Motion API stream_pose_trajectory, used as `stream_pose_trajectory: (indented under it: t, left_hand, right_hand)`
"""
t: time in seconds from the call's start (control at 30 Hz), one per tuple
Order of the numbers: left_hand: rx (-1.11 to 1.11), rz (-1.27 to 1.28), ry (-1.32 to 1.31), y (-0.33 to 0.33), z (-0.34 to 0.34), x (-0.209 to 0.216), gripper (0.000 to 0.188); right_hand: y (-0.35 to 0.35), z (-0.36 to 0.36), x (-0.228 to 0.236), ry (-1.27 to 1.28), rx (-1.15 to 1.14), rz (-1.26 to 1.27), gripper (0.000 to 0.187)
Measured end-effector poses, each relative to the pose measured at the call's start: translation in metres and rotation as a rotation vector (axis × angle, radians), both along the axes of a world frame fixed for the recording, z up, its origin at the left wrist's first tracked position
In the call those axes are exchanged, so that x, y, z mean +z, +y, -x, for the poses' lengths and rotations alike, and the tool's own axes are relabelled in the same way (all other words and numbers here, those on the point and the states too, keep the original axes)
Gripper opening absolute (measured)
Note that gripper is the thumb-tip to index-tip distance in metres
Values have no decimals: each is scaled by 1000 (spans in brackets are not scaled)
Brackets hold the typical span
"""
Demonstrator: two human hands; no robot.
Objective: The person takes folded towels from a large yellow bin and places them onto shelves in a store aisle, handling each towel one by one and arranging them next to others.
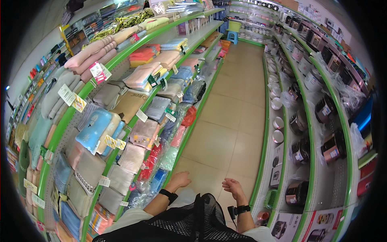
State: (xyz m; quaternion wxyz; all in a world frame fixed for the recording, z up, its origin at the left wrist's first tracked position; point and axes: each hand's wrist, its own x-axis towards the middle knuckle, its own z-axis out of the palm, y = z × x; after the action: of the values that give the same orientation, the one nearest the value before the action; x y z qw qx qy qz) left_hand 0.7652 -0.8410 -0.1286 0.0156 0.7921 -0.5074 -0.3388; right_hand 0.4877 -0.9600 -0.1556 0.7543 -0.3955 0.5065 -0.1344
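head view | left hand [179, 180] above floor [217, 137], near wrapped blue pack [158, 180] on left shelf's [190, 133] lowest tier; fingers partly hidden, cannot tell its grip | right hand [233, 188] grip loosely spread, nearest green basket [271, 198] low on right shelf [261, 161]

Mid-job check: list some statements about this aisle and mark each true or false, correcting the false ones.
1. The right hand shows above the tiled floor. True.
2. The left hand holds a white bowl. False: nothing shows in it.
3. Each wrist wears a black wristband. True.
4. A blue stool stands between the hands. False: the blue stool is at the aisle's far end.
5. Folded towels are stacked on the left-hand shelves. True.
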Motion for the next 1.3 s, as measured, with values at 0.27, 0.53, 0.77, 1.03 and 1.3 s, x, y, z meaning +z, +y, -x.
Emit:
stream_pose_trajectory:
  t: [0.27,0.53,0.77,1.03,1.3]
  left_hand:
    - [-5,-44,41,-128,-25,-15,55]
    - [-92,19,53,-307,-89,-11,36]
    - [-56,112,38,-480,-148,-5,36]
    - [-11,156,127,-633,-146,5,50]
    - [159,264,81,-753,-126,75,51]
  right_hand:
    - [-111,-38,-23,29,47,-47,32]
    - [-266,-96,-14,75,-25,-99,34]
    - [-398,-124,2,42,-143,-13,33]
    - [-546,-102,-44,35,-91,-154,34]
    - [-754,-107,-30,50,126,56,31]
